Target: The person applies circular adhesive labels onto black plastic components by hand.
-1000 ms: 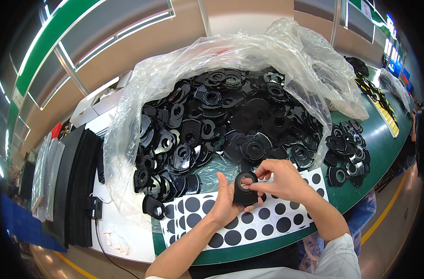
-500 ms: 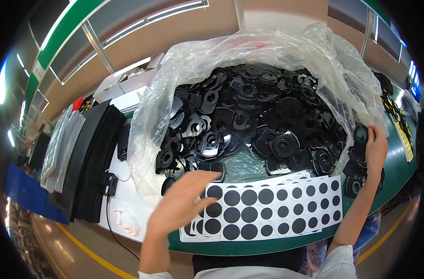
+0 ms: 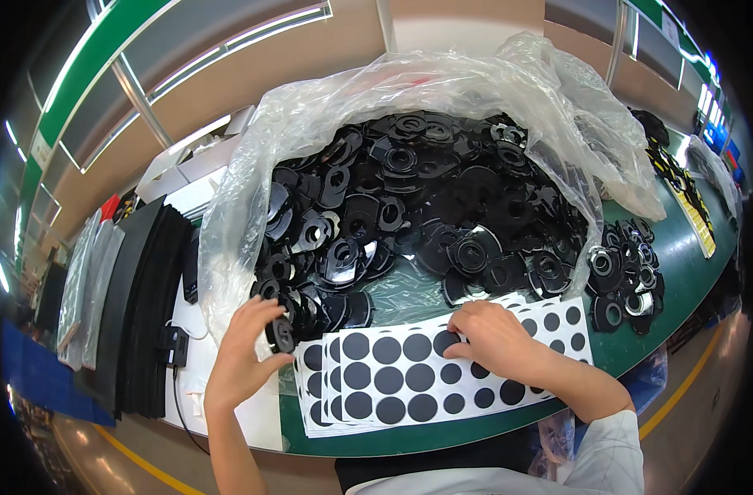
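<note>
My left hand (image 3: 243, 353) is at the left edge of the heap, thumb and fingers curled round a small black plastic part (image 3: 282, 336) with a ring in it. A white sheet of round black stickers (image 3: 485, 388) lies on top of other such sheets at the table's front. Over its upper middle is my right hand (image 3: 493, 337), fingers bent, thumb and forefinger apart on either side of one black circle. That hand covers some of the stickers. The heap of black plastic parts (image 3: 397, 181) sits in a clear plastic bag (image 3: 252, 177).
A smaller group of black parts (image 3: 624, 268) lies to the right on the green table (image 3: 682, 239). Tall black sheets (image 3: 137, 305) stand at the left, beside a small black device (image 3: 175, 345) with a cable. An opened white box (image 3: 182, 165) is behind them.
My left hand has moved left from the sheets and closed round a part. My right hand has come from the right-hand parts onto the sticker sheet. The view has shifted.
</note>
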`<action>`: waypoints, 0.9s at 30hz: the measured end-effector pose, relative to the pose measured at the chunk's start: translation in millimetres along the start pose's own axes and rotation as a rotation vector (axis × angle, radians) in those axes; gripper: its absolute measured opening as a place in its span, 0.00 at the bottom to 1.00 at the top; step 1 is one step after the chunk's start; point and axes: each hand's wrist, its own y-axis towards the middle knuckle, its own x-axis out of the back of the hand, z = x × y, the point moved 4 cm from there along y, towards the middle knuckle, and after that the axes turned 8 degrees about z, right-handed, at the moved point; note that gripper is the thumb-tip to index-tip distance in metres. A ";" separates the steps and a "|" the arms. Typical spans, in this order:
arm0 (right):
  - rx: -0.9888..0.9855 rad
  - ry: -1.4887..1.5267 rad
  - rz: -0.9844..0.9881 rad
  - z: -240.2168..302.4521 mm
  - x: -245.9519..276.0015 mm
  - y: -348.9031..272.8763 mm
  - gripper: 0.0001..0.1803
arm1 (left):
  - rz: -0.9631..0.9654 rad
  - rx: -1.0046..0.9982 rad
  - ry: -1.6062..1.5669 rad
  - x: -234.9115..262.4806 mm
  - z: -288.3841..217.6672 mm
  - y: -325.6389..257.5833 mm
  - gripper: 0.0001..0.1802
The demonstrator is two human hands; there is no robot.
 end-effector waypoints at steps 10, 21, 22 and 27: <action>0.015 0.054 0.243 -7.5 -1.9 19.4 0.16 | 0.274 0.132 -2.048 -107.0 -98.7 70.0 0.29; 0.229 -0.274 -0.021 36.2 19.0 -18.1 0.05 | 0.234 0.131 -2.272 -179.0 -81.6 88.5 0.36; 0.329 -0.085 -0.016 42.1 32.9 -20.5 0.05 | 0.191 0.190 -2.251 -177.5 -81.2 87.3 0.36; 0.490 0.765 -0.382 15.4 54.9 -15.6 0.10 | 0.098 0.375 -2.132 -167.9 -93.8 83.6 0.36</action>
